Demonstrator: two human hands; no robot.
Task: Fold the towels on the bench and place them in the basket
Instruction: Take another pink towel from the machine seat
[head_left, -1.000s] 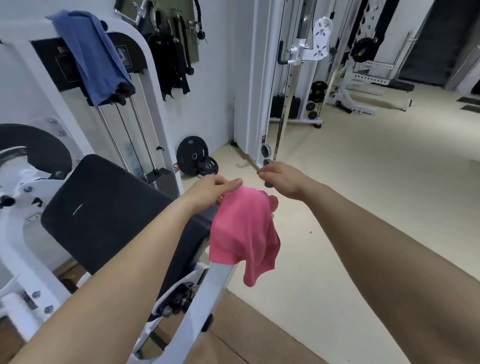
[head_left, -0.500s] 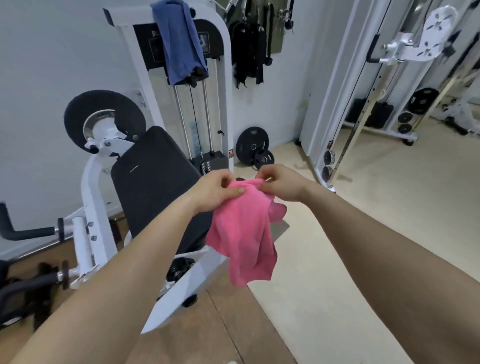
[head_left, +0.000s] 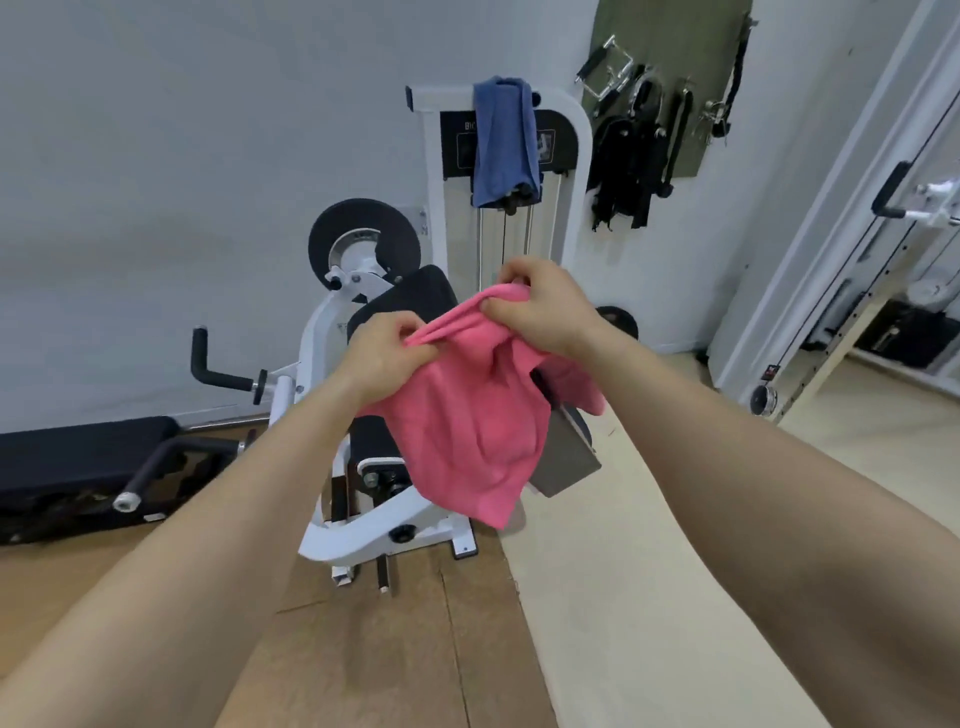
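Pink towel (head_left: 467, 421) hangs below left hand (head_left: 384, 353) and right hand (head_left: 540, 306), both pinching it.

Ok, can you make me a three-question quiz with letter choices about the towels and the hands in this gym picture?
1. Where is the blue towel?
A. on the floor
B. draped over the top of the white weight machine
C. in a basket

2. What colour is the held towel?
A. pink
B. green
C. yellow

3. How is the pink towel held?
A. by neither hand
B. by one hand
C. by both hands

Answers: B, it hangs from the frame's top. A, it is plainly pink. C, the left hand and right hand both pinch its upper edge.
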